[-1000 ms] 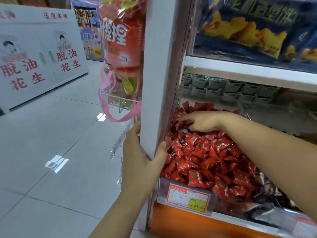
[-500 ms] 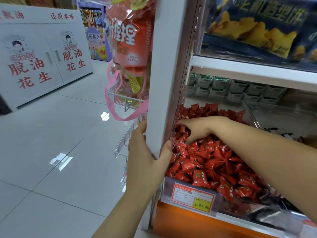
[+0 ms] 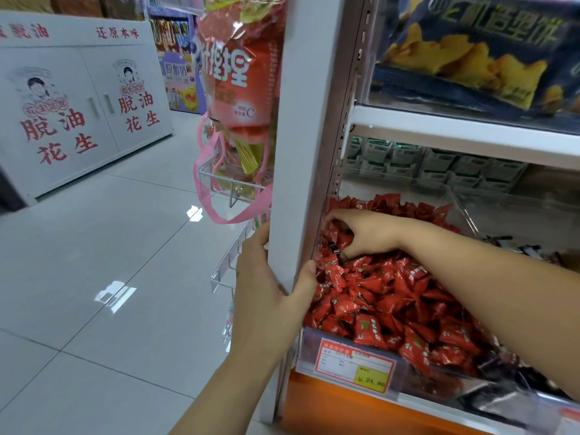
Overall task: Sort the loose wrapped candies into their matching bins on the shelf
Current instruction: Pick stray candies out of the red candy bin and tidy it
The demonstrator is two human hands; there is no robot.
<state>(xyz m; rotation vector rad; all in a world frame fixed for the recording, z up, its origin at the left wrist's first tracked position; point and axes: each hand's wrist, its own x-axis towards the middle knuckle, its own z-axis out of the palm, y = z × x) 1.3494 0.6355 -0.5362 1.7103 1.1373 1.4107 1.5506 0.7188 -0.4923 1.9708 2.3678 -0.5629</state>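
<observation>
Head view: the left hand (image 3: 266,296) grips the white shelf upright (image 3: 301,120), thumb curled round its inner edge, fingers behind. The right hand (image 3: 367,230) reaches into the clear bin (image 3: 309,343), fingers curled down among the red wrapped candies (image 3: 392,293) heaped inside. A dark wrapper (image 3: 337,250) lies at its thumb tip; whether it is pinched, I cannot tell. A price label (image 3: 354,365) fronts the bin.

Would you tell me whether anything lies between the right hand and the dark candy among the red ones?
Nothing visible does: the right hand pinches the dark candy atop the red candies.
</observation>
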